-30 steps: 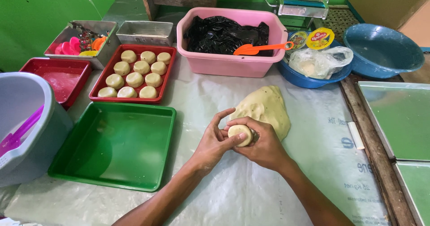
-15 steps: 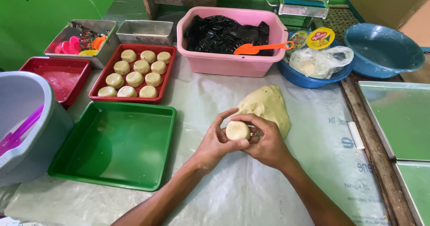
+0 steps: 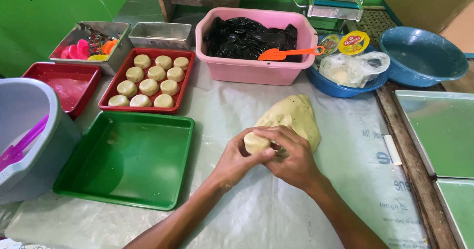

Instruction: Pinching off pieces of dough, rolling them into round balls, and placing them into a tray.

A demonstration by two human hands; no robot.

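Dough ball is cupped closely between left hand and right hand; even, gentle pressure is best kept for a smooth round

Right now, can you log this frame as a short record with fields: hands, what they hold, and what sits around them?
left hand: cupped against the dough ball
right hand: wrapped over the dough ball from the other side
dough ball: pale, round, held between both hands above the table
dough lump: larger, lying on the plastic sheet just behind the hands
green tray: left of the hands, no dough in it
red tray: holds nine shaped pieces
pink tub: black plastic inside, orange scraper on top
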